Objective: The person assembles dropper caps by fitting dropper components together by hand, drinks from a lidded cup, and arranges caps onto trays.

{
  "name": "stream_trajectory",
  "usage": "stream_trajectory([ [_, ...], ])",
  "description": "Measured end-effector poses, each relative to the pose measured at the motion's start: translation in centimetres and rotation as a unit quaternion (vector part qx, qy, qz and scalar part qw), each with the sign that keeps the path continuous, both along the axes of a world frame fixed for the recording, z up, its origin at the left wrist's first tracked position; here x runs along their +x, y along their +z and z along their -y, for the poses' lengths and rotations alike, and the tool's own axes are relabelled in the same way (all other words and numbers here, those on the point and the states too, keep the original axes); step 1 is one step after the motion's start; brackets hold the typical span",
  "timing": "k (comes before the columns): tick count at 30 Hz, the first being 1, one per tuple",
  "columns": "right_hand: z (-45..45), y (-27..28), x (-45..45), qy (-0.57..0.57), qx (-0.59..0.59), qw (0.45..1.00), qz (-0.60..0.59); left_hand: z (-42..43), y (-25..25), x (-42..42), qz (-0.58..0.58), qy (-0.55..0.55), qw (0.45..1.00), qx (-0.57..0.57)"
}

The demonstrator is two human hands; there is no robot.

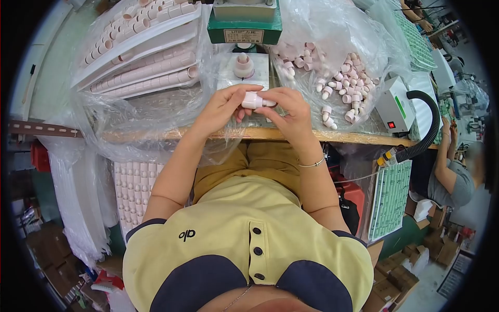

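In front of the press, both hands meet over a pale pink cap with a narrow white tip (252, 100), lying sideways. My left hand (227, 105) is closed around its wide pink end. On the other side, my right hand (290, 112) pinches the narrow end between thumb and fingers, partly covering it. Just beyond the hands, a similar pink piece (243, 66) stands upright on the white base plate (227, 73) of the green press (245, 26). To the right, a loose pile of pink caps with white tips (353, 83) lies on clear plastic.
Trays of pink cylinders (140, 52) are stacked at the left in plastic film. A white box with a red switch (396, 105) and a black hose (434, 119) stand at the right. The wooden table edge (353, 137) runs before my body. A co-worker (452, 177) sits far right.
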State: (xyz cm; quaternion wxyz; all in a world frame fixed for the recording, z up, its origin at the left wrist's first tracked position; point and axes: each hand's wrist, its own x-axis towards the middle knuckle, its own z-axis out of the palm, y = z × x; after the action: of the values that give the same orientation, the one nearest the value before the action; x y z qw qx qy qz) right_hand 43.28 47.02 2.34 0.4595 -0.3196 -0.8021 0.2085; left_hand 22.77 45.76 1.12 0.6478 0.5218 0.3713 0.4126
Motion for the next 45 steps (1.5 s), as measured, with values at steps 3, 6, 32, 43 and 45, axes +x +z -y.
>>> stream_trajectory([
  [3,-0.2,-0.2,0.3,-0.022,-0.007,1.0,-0.007,-0.4,-0.4,0.7,0.034,0.024,0.999,-0.016],
  [6,-0.3,-0.6,0.3,-0.056,-0.025,0.998,0.007,0.1,0.1,1.5,0.066,0.069,0.995,0.041],
  [32,-8.4,-0.5,-6.3,-0.117,-0.032,0.983,0.134,-6.1,-0.2,-1.5,0.286,0.357,0.886,-0.072],
  [43,-0.2,-2.9,12.3,-0.3,-0.114,0.91,0.262,-5.9,10.2,-17.6,-0.457,0.474,0.679,0.325],
  [45,1.0,-3.3,14.4,-0.316,-0.196,0.881,0.293,-8.6,10.7,-20.7,-0.53,0.397,0.66,0.354],
])
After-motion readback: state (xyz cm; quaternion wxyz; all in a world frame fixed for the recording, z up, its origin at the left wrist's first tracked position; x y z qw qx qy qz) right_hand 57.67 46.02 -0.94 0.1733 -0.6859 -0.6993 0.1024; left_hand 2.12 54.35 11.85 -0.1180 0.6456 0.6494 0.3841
